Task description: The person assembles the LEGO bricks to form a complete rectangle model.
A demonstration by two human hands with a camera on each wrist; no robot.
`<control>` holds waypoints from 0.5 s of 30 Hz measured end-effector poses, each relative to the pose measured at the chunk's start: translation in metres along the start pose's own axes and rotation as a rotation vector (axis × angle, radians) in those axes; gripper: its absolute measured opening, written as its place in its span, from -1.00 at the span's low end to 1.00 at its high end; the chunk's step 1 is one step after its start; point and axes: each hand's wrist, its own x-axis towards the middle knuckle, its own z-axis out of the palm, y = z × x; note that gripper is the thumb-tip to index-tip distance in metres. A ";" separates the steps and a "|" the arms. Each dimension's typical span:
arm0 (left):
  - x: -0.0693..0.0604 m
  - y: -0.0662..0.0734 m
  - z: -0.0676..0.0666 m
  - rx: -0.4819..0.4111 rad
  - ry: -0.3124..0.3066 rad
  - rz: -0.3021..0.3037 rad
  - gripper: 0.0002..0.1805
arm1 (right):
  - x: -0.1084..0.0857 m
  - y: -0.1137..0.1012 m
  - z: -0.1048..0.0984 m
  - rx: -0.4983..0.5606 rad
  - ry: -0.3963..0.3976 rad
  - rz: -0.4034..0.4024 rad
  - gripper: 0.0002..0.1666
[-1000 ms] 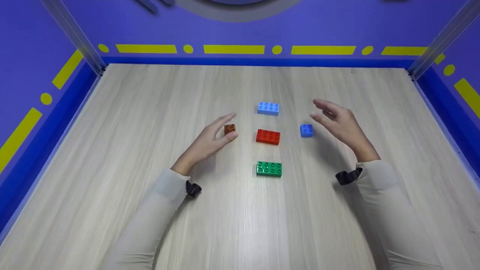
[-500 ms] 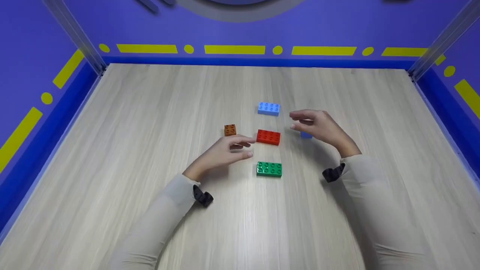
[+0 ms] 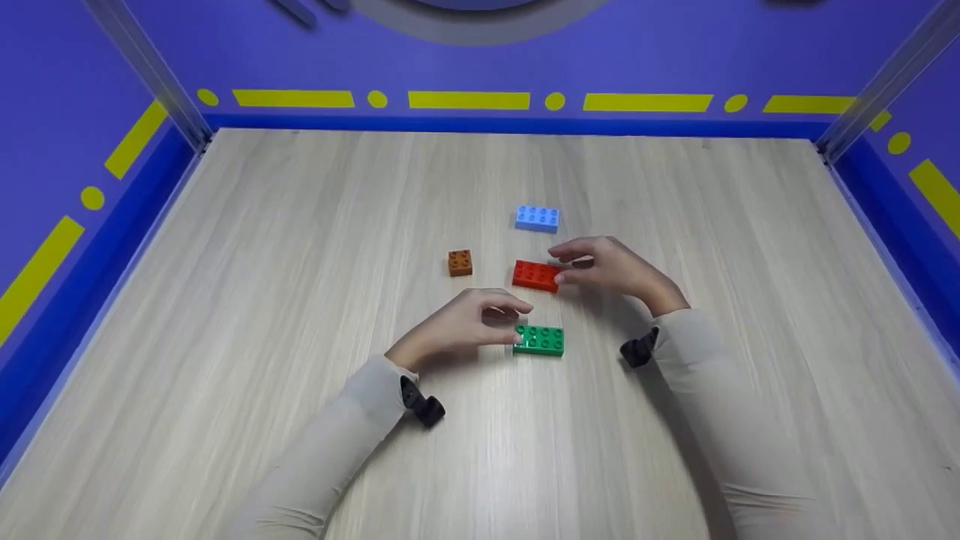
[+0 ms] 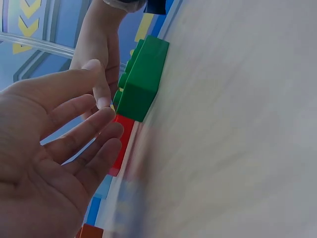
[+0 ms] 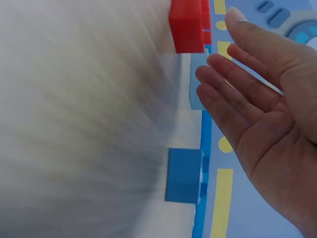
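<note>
In the head view a green brick [image 3: 538, 340] lies nearest the person, with a red brick [image 3: 535, 275] beyond it and a light blue brick [image 3: 537, 218] farther back. My left hand [image 3: 469, 324] hovers at the green brick's left end, thumb and fingers apart, holding nothing; the left wrist view shows its relaxed fingers [image 4: 86, 148] beside the green brick [image 4: 143, 77]. My right hand [image 3: 616, 270] hangs at the red brick's right end with nothing between thumb and fingers. The right wrist view shows that hand [image 5: 267, 104] near the red brick [image 5: 188, 27].
A small brown brick [image 3: 460, 262] lies left of the red one. The small blue brick [image 5: 184, 175] shows in the right wrist view; in the head view my right hand hides it. Blue walls with yellow marks stand along the table's [image 3: 337, 195] back and sides.
My left hand has moved from the brown brick toward the near right, to the green brick. My right hand has moved left, over the small blue brick, to the red one. The bricks stay put.
</note>
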 end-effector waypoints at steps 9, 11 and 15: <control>0.006 0.002 0.005 0.042 -0.047 -0.020 -0.54 | 0.005 0.002 0.010 -0.042 -0.004 -0.008 -0.46; 0.007 0.002 0.006 0.053 -0.055 -0.031 -0.55 | 0.005 0.003 0.012 -0.055 -0.002 -0.003 -0.46; 0.008 0.002 0.007 0.066 -0.064 -0.046 -0.57 | 0.006 0.002 0.014 -0.068 0.001 -0.004 -0.49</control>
